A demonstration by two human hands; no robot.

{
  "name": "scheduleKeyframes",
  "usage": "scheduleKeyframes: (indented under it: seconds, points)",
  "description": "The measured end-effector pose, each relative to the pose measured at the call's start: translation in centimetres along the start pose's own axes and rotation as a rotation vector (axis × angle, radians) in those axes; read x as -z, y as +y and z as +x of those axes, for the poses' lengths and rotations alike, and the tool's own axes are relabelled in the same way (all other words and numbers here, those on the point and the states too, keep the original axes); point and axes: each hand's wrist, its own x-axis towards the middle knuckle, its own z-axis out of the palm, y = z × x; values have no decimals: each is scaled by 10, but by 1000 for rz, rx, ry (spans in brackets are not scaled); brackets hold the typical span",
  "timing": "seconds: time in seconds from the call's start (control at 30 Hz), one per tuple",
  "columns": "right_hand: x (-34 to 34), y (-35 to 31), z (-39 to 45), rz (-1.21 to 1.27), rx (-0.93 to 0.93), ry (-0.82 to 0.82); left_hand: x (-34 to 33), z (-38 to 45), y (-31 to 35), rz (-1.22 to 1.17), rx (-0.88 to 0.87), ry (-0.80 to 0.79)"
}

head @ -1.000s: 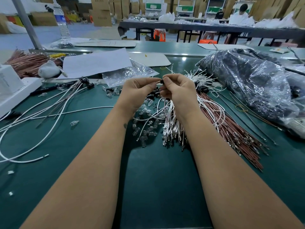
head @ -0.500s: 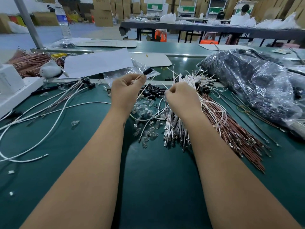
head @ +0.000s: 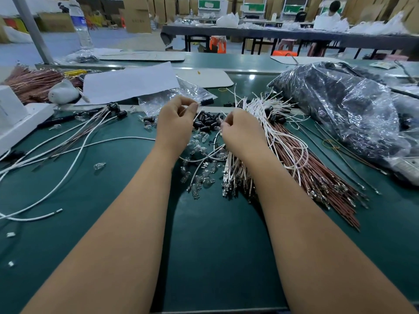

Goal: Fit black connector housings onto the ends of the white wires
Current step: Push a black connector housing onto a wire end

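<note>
My left hand (head: 175, 118) is pinching a thin white wire (head: 196, 114) between thumb and curled fingers, and a black connector housing (head: 207, 102) is sitting on that wire's far end, just past my fingertips. My right hand (head: 241, 130) is curling its fingers down over the near edge of the bundle of white wires (head: 260, 109); whether that grip is actually clamping a strand I cannot tell, since the fingertips are hiding beneath the knuckles. Between my two hands a heap of loose black housings (head: 207, 122) is lying on the green desk (head: 215, 234), too many and too crowded for me to count. Nearer to me a scatter of small clear glass bulbs (head: 199, 177) is spreading around the wires' metal terminals. A sheaf of brown wires (head: 317, 177) is fanning out to the right of the white bundle, touching it. To the left, two finished wires ending in black housings (head: 116, 109) are trailing across the desk, with one lone bulb (head: 99, 165) lying apart. One big clear plastic bag (head: 340, 105) of dark parts is slumping at the right, and one white sheet of paper (head: 129, 82) is lying behind my left hand. Beyond, one water bottle (head: 80, 26) is standing, with cardboard boxes and long tables filling the room.
</note>
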Motion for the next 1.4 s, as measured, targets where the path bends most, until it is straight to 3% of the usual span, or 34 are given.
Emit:
scheduleKeyframes:
  seconds: [0.1, 0.23, 0.33, 0.43, 0.6, 0.83, 1.4]
  points:
    - [0, -2, -2, 57, 128, 27, -2, 0, 4, 93, -136, 97]
    - [-4, -2, -3, 30, 251, 181, -4, -4, 5, 169, -171, 31]
    - [-3, 2, -1, 2, 187, 348, -2, -3, 0, 244, -152, 39]
    - [-1, 8, 2, -79, 91, 445, 0, 0, 0, 151, -117, 17]
    - [-6, 3, -1, -233, 212, 364, -2, -1, 2, 81, -90, -74]
    - [-6, -2, -3, 221, 178, 230, 1, 0, 4, -52, -9, -18]
    - [3, 1, -2, 400, -65, 421, 4, 2, -6, -39, 61, -72]
